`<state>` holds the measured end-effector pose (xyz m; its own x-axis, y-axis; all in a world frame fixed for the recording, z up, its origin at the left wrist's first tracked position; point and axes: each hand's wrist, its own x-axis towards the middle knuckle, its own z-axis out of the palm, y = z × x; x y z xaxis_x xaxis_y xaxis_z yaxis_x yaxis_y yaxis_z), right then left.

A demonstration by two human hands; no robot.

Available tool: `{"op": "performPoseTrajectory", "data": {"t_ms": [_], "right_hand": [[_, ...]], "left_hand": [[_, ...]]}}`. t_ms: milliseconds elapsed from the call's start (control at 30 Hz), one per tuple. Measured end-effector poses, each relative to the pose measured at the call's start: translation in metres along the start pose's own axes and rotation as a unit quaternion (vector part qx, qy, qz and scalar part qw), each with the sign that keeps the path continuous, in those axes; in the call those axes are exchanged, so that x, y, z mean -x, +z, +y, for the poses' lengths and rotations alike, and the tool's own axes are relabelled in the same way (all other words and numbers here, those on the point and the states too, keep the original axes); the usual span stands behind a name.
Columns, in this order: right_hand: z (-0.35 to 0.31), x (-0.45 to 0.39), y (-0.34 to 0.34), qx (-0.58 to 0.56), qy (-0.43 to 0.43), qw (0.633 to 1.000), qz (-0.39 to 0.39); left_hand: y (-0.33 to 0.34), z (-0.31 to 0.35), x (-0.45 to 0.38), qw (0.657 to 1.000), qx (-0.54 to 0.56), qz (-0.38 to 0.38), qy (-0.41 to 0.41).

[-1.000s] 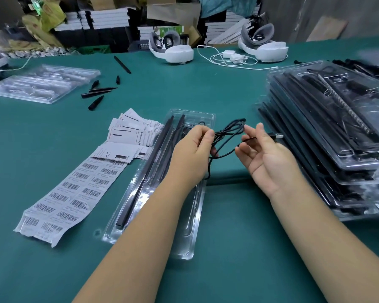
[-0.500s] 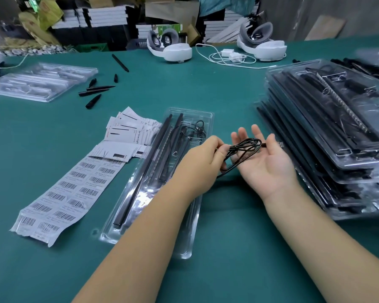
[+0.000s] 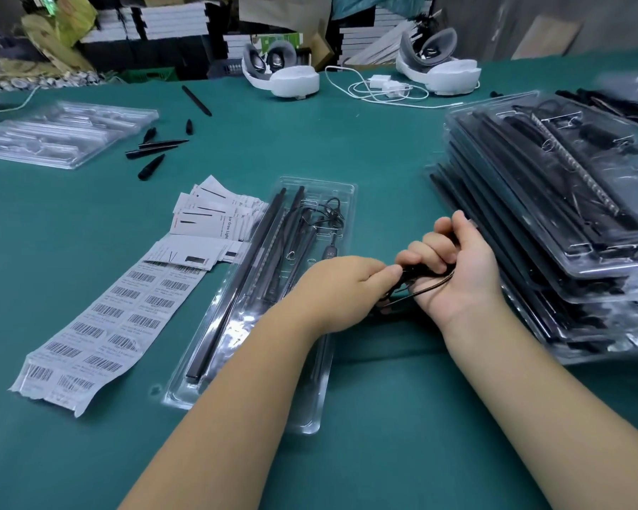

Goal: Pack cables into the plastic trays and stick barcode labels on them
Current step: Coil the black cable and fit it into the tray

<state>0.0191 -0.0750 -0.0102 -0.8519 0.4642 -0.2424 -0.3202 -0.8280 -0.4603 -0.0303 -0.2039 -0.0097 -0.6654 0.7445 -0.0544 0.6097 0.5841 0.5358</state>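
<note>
A thin black cable (image 3: 417,285) is bunched into loops between my two hands, just right of a long clear plastic tray (image 3: 310,417) on the green table. My right hand (image 3: 457,266) curls its fingers over the coil, palm up. My left hand (image 3: 343,288) pinches the coil's left end, above the tray's right side. The tray holds long black bars (image 3: 236,288) and a cable with an inline controller (image 3: 328,230). A sheet of barcode labels (image 3: 100,325) lies left of the tray.
A tall stack of filled clear trays (image 3: 553,222) stands at the right, close to my right hand. Printed cards (image 3: 214,219) lie above the labels. Empty trays (image 3: 63,130) and loose black tips (image 3: 155,149) sit at far left; two white headsets (image 3: 284,75) at the back.
My right hand's fingers, spread under the coil half a second ago, have curled over it. Both hands have come closer together and the loops are gathered tighter.
</note>
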Motion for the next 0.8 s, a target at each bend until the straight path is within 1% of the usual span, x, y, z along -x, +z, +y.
{"op": "performPoseTrajectory", "data": {"t_ms": [100,200,300,367,400,433,500,567,667,700,733,767,800], "right_hand": [[-0.003,-0.001,0.003,0.052,-0.003,0.999,-0.009],[-0.006,-0.001,0.004,0.157,-0.012,0.987,-0.014],[-0.006,0.001,0.004,0.270,-0.065,0.961,0.017],[-0.007,0.001,0.004,0.354,-0.076,0.931,0.043],[-0.008,0.001,0.003,0.412,-0.074,0.907,0.051],[-0.010,0.000,0.001,0.485,-0.076,0.869,0.056],[-0.015,-0.001,-0.003,0.617,-0.104,0.778,0.058],[-0.017,0.001,-0.003,0.696,-0.135,0.704,0.038],[-0.014,0.003,-0.003,0.790,-0.137,0.597,-0.008],[-0.013,0.003,-0.003,0.807,-0.131,0.575,-0.019],[-0.012,0.003,-0.002,0.818,-0.124,0.561,-0.034],[-0.011,0.003,-0.002,0.822,-0.114,0.555,-0.051],[-0.011,0.003,-0.002,0.818,-0.098,0.563,-0.065]], "left_hand": [[-0.002,0.001,0.002,0.998,0.060,-0.033,-0.007],[-0.002,0.003,0.003,0.996,0.088,-0.023,-0.003],[-0.002,0.002,0.004,0.998,0.066,0.005,0.006],[-0.002,0.000,0.004,0.997,0.071,0.010,0.003],[-0.003,-0.001,0.004,0.997,0.079,0.011,0.002],[-0.003,-0.002,0.005,0.996,0.088,0.014,0.003],[-0.003,-0.002,0.005,0.995,0.093,0.023,0.011],[-0.002,-0.001,0.005,0.998,0.056,0.029,0.020],[0.000,0.002,0.005,0.999,-0.012,0.030,0.030],[0.000,0.002,0.005,0.999,-0.020,0.033,0.032],[0.000,0.002,0.005,0.999,-0.020,0.037,0.035],[0.001,0.001,0.004,0.998,-0.017,0.043,0.036],[0.001,0.000,0.003,0.998,-0.014,0.049,0.037]]}}
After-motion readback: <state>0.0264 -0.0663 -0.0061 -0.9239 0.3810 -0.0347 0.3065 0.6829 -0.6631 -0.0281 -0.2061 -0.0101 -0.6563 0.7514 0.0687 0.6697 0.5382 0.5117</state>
